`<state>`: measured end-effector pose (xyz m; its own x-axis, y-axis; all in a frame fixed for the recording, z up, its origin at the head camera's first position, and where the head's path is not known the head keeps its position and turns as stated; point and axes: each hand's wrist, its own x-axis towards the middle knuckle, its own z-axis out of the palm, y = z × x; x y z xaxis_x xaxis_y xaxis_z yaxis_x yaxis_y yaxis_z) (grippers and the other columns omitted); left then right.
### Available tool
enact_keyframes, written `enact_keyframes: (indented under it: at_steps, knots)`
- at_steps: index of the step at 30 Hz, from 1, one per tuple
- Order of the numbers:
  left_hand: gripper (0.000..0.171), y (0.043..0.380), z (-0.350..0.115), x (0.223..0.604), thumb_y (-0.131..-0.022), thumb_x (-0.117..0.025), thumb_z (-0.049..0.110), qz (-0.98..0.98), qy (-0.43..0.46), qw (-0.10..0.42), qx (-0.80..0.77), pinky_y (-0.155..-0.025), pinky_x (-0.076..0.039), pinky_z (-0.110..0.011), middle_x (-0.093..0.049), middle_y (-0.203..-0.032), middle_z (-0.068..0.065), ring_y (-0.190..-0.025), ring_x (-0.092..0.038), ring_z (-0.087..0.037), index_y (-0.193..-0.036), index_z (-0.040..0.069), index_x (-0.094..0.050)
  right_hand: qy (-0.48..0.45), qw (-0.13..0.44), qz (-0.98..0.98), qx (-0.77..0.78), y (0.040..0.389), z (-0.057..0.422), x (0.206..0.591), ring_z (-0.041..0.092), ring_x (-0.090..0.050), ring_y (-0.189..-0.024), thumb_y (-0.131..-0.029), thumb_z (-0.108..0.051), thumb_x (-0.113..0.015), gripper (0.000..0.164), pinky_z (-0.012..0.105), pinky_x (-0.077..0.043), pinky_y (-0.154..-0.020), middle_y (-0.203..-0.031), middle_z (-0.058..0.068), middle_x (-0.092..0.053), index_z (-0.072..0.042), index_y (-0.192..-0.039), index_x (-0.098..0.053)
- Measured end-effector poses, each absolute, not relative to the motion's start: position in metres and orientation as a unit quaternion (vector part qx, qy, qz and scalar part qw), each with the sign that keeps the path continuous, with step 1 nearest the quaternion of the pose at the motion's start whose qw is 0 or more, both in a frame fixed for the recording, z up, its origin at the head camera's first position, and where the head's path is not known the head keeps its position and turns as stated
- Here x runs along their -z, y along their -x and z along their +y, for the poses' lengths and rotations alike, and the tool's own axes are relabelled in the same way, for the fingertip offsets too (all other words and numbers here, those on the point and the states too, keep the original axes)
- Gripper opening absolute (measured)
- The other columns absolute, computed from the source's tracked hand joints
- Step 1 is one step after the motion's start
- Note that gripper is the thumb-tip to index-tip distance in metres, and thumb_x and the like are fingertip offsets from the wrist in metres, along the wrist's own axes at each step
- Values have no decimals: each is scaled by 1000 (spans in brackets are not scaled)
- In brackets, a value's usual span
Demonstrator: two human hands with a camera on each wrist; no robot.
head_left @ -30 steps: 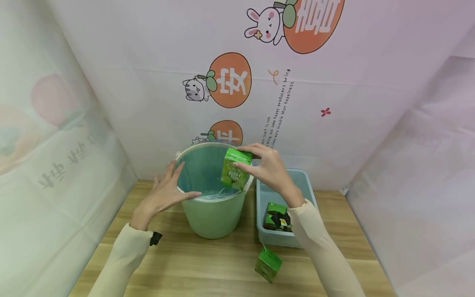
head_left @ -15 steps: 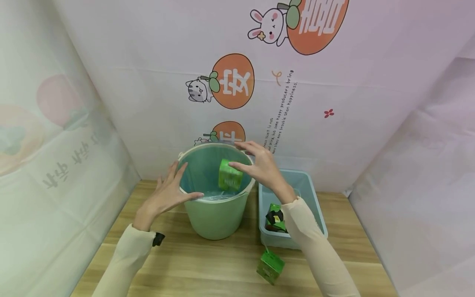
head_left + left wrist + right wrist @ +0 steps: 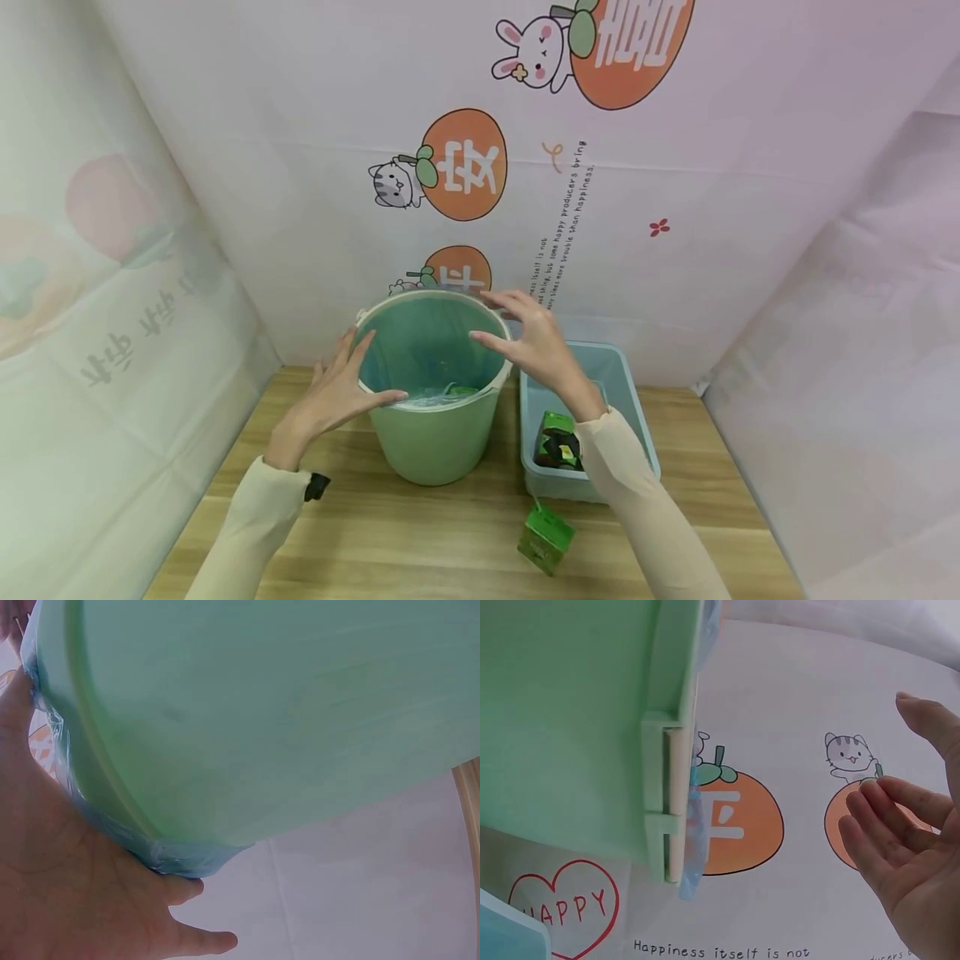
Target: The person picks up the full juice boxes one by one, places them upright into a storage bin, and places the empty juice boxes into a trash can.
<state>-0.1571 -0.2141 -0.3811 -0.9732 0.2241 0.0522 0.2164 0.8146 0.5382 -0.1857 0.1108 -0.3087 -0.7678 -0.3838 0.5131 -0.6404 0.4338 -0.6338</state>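
A light green bucket [image 3: 435, 446] stands on the table, lined with a thin bluish plastic bag [image 3: 187, 859] that folds over its rim. My left hand [image 3: 333, 396] spreads its fingers and thumb over the bucket's left rim, against the bag. Over the right side of the rim hovers my right hand [image 3: 532, 342], thumb and fingers apart with nothing between them; the right wrist view also shows it bare. Down inside the bucket, a bit of a green box [image 3: 461, 390] shows; the rest of it is hidden by the front wall.
Right of the bucket, a light blue tub [image 3: 615, 362] holds green and black packages [image 3: 558, 442], partly behind my right forearm. In front of the tub, a small green box [image 3: 546, 540] with a pale string or straw lies on the wooden table [image 3: 420, 550]. White printed cloth surrounds the table.
My right hand has let go of the green box, which has dropped into the bucket. The left hand stays at the rim.
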Motion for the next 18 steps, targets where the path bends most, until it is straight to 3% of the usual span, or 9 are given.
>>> enact_keyframes:
  at_steps: [11, 18]
  knots:
    - [122, 159, -213, 384, -87, -72, 73, 952, -118, 4, -283, -117, 1, -81, 13, -176, -17, -157, -4, -55, -172, 14, -6, -305, 131, -838, -433, 175, 128, 328, 32, -63, -126, -92, -16, -85, 59, 52, -53, -106, -135, 17, -67, 0, -144, -62]
    - [122, 157, -214, 384, -88, -72, 73, 950, -116, 6, -288, -116, 1, -82, 12, -176, -17, -159, 0, -51, -172, 15, -6, -286, 118, -848, -429, 156, 144, 346, 34, -64, -128, -91, -15, -86, 64, 49, -53, -107, -137, 17, -68, 1, -147, -59]
